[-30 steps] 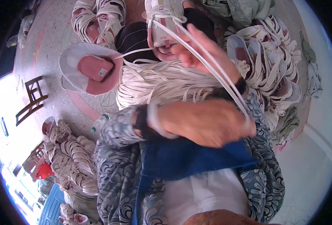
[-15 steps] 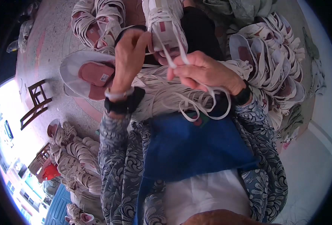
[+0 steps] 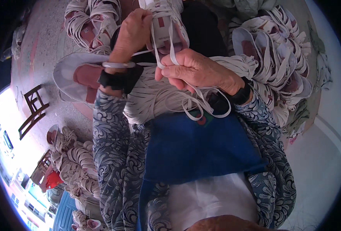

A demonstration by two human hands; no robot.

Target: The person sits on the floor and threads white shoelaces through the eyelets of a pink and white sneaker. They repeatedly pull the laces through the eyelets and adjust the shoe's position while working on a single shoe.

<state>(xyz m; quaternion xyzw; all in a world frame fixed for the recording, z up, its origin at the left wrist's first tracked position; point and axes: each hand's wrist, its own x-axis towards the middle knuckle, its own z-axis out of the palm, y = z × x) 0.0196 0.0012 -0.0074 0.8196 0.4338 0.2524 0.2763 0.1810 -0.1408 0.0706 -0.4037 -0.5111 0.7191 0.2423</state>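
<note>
A pale sneaker [image 3: 163,34] with a pinkish lining lies at top centre, its tongue facing up, with white laces across it. Beside its left eyelet edge is my left hand [image 3: 133,32], fingers curled in a pinch; what they hold is hidden. My right hand [image 3: 195,69], just below the shoe's opening, is closed on the white shoelace [image 3: 173,40], whose two strands run up to the shoe. Loose lace ends loop below that hand. Under both hands, a thick bundle of white laces [image 3: 151,98] rests over my lap, above a blue apron [image 3: 201,150].
Another shoe [image 3: 76,73] with a pink insole lies left of my wrist. Laced shoes [image 3: 91,27] stand at upper left, and a heap of shoes [image 3: 272,57] fills the right. More shoes [image 3: 78,161] are piled lower left, near a wooden stool [image 3: 33,109].
My left hand has moved up along the shoe's left edge. My right hand has shifted a little left with the lace in it. The whole view has also shifted slightly.
</note>
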